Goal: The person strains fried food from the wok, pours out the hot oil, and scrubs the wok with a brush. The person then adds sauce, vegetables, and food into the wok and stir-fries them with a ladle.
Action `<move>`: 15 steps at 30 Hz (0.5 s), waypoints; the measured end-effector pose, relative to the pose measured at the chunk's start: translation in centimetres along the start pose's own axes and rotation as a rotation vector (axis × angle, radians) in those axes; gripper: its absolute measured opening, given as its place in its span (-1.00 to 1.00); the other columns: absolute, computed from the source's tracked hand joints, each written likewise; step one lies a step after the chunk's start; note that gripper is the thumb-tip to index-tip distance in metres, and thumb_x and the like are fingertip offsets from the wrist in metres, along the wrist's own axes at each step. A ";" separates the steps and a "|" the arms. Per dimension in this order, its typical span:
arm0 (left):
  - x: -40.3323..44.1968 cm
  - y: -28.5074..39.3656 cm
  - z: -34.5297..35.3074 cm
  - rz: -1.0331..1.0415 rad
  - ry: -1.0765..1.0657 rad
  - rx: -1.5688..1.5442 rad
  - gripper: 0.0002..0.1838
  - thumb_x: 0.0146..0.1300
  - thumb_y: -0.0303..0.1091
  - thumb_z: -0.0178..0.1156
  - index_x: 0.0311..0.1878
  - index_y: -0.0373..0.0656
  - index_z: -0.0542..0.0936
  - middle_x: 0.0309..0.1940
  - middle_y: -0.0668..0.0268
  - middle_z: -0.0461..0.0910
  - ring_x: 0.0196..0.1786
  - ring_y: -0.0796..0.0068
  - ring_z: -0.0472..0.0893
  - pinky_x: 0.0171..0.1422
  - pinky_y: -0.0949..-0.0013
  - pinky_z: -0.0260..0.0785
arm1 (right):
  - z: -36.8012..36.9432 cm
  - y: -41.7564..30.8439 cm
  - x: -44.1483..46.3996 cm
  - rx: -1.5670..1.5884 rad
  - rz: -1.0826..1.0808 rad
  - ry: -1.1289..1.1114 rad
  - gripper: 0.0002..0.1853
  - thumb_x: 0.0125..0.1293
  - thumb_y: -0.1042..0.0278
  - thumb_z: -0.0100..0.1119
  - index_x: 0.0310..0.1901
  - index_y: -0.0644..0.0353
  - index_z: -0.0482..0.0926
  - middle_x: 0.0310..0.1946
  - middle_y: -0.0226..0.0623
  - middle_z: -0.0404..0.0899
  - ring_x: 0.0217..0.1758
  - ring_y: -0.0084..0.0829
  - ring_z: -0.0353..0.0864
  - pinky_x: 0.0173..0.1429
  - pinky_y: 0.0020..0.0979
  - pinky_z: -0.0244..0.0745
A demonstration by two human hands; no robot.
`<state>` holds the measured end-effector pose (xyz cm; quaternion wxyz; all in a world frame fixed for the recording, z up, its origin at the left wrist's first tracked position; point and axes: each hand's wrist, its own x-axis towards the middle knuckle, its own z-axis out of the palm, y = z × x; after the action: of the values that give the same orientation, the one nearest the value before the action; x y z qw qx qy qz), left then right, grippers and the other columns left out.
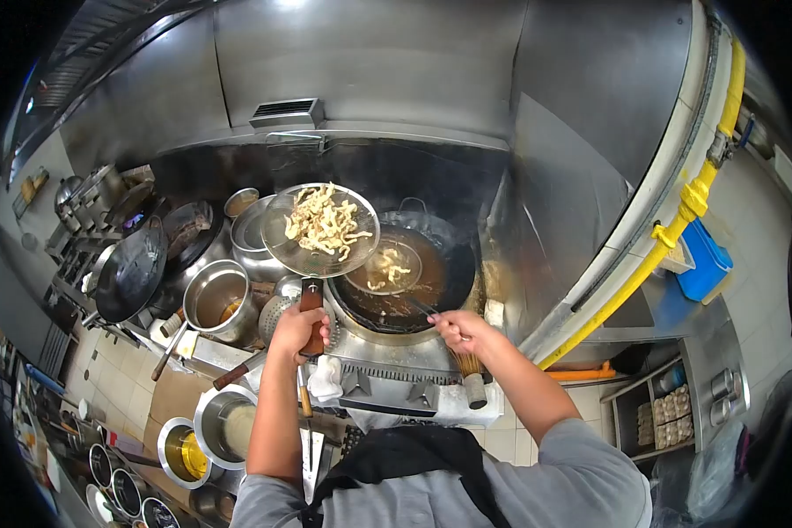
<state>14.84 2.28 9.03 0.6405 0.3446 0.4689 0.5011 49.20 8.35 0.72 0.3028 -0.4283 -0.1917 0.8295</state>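
Note:
My left hand [299, 331] is wrapped round the wooden handle of a large wire skimmer [277, 233]. Pale fried strips [326, 220] lie heaped in its mesh, above the left rim of a dark wok [460, 286] on the burner. With closed fingers, my right hand [462, 331] grips the thin handle of a smaller mesh skimmer [414, 262]. That one is low in the wok, at the brown oil [374, 305], and carries a few pale strips [392, 267]. I cannot tell how deep it sits.
Left of the wok are a steel pot [216, 290], a perforated ladle [275, 319] and another wok [132, 273]. Bowls, one with yellow liquid [192, 453], stand lower left. A bamboo brush [473, 380] and white cloth [326, 378] lie at the stove front. A yellow pipe [635, 286] runs along the right.

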 end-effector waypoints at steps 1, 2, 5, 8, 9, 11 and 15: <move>-0.2 -0.2 0.0 -0.002 0.014 0.016 -0.94 0.18 -0.52 0.06 -0.38 -0.31 0.43 -0.59 0.28 0.45 -0.62 0.48 0.47 -0.57 0.35 0.43 | 0.3 -0.3 0.5 0.088 0.010 -0.013 -0.93 0.38 0.46 -0.08 -0.20 0.25 0.39 -0.63 -0.55 0.31 -0.76 -0.75 0.14 -0.77 -0.66 0.00; -0.3 -0.4 0.0 -0.001 0.028 0.031 -0.93 0.18 -0.51 0.07 -0.38 -0.31 0.44 -0.59 0.28 0.45 -0.62 0.48 0.47 -0.57 0.36 0.43 | 0.4 -0.6 0.7 0.042 -0.028 -0.002 -0.95 0.38 0.46 -0.07 -0.22 0.21 0.39 -0.63 -0.53 0.31 -0.76 -0.73 0.15 -0.75 -0.64 0.02; -0.4 -1.3 -1.1 -0.047 0.035 0.100 -0.93 0.17 -0.51 0.07 -0.39 -0.31 0.45 -0.60 0.27 0.46 -0.62 0.47 0.47 -0.57 0.36 0.43 | 1.4 -1.2 -0.4 -0.119 -0.174 0.084 -0.94 0.36 0.48 -0.03 -0.18 0.23 0.38 -0.64 -0.49 0.32 -0.76 -0.71 0.16 -0.77 -0.62 0.02; -0.3 -2.6 -1.8 -0.067 0.023 0.094 -0.93 0.16 -0.52 0.08 -0.41 -0.31 0.46 -0.61 0.26 0.47 -0.62 0.46 0.48 -0.56 0.36 0.44 | 2.1 -2.0 -3.4 -0.327 -0.306 0.217 -0.94 0.35 0.48 -0.06 -0.17 0.18 0.38 -0.63 -0.48 0.32 -0.77 -0.67 0.16 -0.78 -0.58 0.06; -0.4 -3.2 -1.7 -0.083 0.027 0.064 -0.93 0.16 -0.53 0.08 -0.41 -0.31 0.46 -0.61 0.26 0.47 -0.62 0.46 0.49 -0.57 0.35 0.44 | 2.1 -2.3 -4.6 -0.432 -0.360 0.314 -0.94 0.35 0.47 -0.06 -0.17 0.17 0.38 -0.63 -0.47 0.32 -0.77 -0.66 0.16 -0.78 -0.57 0.07; 0.6 -4.3 -2.0 -0.109 0.013 0.047 -0.95 0.15 -0.53 0.08 -0.40 -0.31 0.45 -0.61 0.26 0.46 -0.62 0.45 0.49 -0.57 0.35 0.44 | 1.4 -3.1 -6.4 -0.453 -0.383 0.307 -0.91 0.35 0.44 -0.04 -0.15 0.18 0.38 -0.64 -0.47 0.32 -0.78 -0.65 0.17 -0.79 -0.55 0.07; 2.4 -5.6 -1.1 -0.161 0.056 0.069 -0.92 0.16 -0.54 0.10 -0.44 -0.34 0.46 -0.64 0.22 0.47 -0.66 0.40 0.47 -0.58 0.34 0.42 | 4.3 -3.9 -11.2 -0.587 -0.441 0.377 -0.83 0.36 0.42 -0.04 -0.04 0.20 0.36 -0.63 -0.47 0.32 -0.80 -0.66 0.17 -0.81 -0.54 0.08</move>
<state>15.72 3.13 2.98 0.6530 0.3137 0.5297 0.4411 52.02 3.53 12.00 0.3680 -0.5897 -0.4485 0.5619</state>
